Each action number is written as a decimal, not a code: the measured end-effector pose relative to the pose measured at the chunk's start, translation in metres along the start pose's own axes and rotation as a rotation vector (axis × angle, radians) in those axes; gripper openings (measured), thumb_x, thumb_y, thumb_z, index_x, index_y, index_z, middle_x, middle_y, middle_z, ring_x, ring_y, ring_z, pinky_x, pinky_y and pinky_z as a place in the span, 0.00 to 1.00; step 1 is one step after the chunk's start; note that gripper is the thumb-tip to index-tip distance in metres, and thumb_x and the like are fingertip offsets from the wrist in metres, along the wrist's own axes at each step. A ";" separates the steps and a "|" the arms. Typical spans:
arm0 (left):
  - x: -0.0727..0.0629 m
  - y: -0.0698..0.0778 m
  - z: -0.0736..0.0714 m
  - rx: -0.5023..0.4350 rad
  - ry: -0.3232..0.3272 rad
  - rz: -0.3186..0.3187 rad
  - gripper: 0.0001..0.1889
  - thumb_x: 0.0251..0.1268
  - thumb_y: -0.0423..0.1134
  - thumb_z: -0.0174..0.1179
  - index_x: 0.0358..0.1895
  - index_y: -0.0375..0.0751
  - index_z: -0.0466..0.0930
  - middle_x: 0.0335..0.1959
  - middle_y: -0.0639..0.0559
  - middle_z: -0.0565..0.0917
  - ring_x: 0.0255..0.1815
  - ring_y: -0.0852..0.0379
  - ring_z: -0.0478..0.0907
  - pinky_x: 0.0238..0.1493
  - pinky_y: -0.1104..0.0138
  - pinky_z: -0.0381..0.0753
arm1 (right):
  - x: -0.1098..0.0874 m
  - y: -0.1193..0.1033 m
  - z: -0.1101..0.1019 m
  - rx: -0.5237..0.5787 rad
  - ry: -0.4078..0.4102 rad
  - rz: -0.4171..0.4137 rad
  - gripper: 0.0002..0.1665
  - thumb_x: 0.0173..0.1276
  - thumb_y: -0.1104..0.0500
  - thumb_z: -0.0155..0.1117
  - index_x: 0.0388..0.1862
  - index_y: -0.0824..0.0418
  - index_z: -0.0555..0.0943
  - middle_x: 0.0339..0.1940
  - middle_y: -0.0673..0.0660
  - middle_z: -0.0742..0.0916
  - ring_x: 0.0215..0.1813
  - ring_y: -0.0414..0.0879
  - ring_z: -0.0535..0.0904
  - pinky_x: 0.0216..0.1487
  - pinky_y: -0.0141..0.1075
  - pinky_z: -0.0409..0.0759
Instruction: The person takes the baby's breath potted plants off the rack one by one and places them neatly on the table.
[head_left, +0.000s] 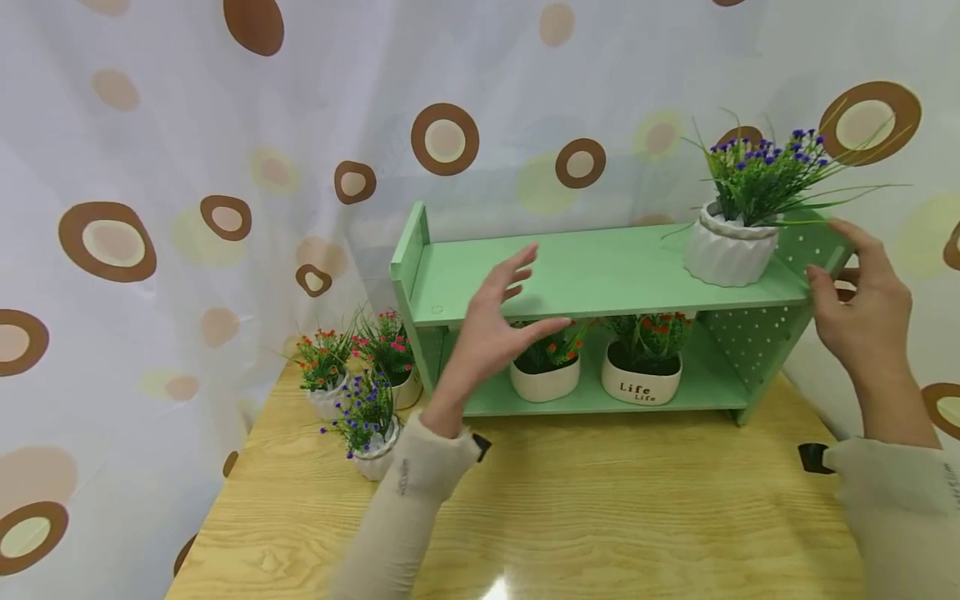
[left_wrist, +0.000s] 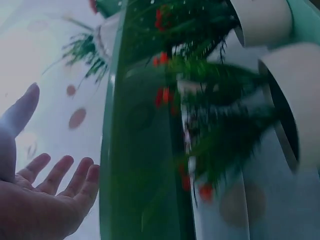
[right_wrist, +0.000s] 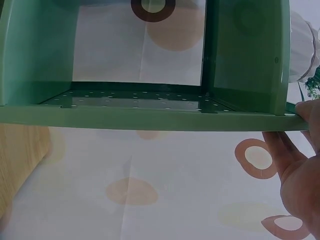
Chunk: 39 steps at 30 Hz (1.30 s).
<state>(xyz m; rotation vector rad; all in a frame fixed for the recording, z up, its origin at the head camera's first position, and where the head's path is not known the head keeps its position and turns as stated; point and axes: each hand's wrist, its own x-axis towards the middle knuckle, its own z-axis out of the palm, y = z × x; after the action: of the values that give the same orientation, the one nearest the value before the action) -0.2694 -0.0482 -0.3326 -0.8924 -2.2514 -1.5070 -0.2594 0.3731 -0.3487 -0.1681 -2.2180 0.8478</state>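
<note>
A green two-tier shelf (head_left: pixel 600 275) stands on the table against the wall. On the right end of its top board is a white ribbed pot with purple flowers (head_left: pixel 731 250). My right hand (head_left: pixel 866 308) grips the upper edge of the right side panel (right_wrist: pixel 150 119), thumb on the inner face and fingers outside. My left hand (head_left: pixel 487 333) hovers before the front edge of the top board, thumb and fingers spread, holding nothing. Behind it on the lower tier sit two cream pots with red flowers, one a pot lettered "Life" (head_left: pixel 641 383), the other a plainer pot (head_left: pixel 546 385).
Left of the shelf, several potted flowers stand on the wooden table (head_left: pixel 600 500): an orange-flowered pot (head_left: pixel 327 402), a pink-flowered pot (head_left: pixel 407 390) and a purple-flowered pot (head_left: pixel 375 454). A spotted curtain (head_left: pixel 285 125) hangs behind everything.
</note>
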 end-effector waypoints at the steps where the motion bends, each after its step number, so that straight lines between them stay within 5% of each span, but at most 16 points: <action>1: 0.010 0.003 0.012 -0.003 -0.025 -0.005 0.48 0.61 0.45 0.77 0.82 0.66 0.58 0.80 0.59 0.65 0.77 0.53 0.68 0.76 0.64 0.70 | 0.000 0.000 0.000 -0.004 0.001 0.001 0.33 0.80 0.50 0.55 0.81 0.33 0.63 0.72 0.61 0.79 0.50 0.13 0.65 0.51 0.13 0.69; 10: 0.077 0.026 0.101 0.087 -0.174 -0.070 0.49 0.62 0.53 0.75 0.83 0.65 0.55 0.80 0.62 0.64 0.76 0.59 0.69 0.71 0.65 0.75 | -0.004 0.001 -0.004 -0.019 -0.005 0.045 0.33 0.81 0.50 0.54 0.81 0.31 0.62 0.73 0.60 0.78 0.52 0.14 0.67 0.57 0.14 0.70; 20: 0.122 0.045 0.165 -0.034 -0.099 -0.248 0.50 0.63 0.53 0.74 0.83 0.63 0.52 0.78 0.64 0.67 0.75 0.64 0.70 0.64 0.70 0.78 | -0.001 0.003 -0.002 0.000 0.030 0.014 0.33 0.80 0.50 0.54 0.80 0.30 0.63 0.74 0.57 0.78 0.53 0.16 0.69 0.56 0.14 0.71; 29: 0.134 0.049 0.195 0.116 -0.070 -0.245 0.51 0.62 0.56 0.74 0.83 0.57 0.52 0.76 0.67 0.67 0.71 0.69 0.71 0.63 0.75 0.76 | -0.002 0.005 0.001 -0.016 0.025 0.013 0.33 0.81 0.50 0.54 0.81 0.30 0.62 0.74 0.56 0.78 0.54 0.17 0.70 0.58 0.16 0.73; 39: 0.136 0.045 0.195 0.253 -0.058 -0.232 0.48 0.64 0.61 0.70 0.82 0.55 0.54 0.73 0.63 0.70 0.68 0.65 0.75 0.62 0.73 0.77 | 0.000 -0.001 0.000 -0.020 0.009 0.016 0.34 0.81 0.51 0.54 0.81 0.30 0.62 0.74 0.56 0.78 0.54 0.19 0.71 0.60 0.19 0.75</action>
<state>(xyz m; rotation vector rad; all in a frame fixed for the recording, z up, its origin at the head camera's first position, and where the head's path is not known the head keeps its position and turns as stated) -0.3258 0.1855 -0.3053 -0.6273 -2.5895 -1.2561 -0.2594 0.3722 -0.3484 -0.1989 -2.2198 0.8321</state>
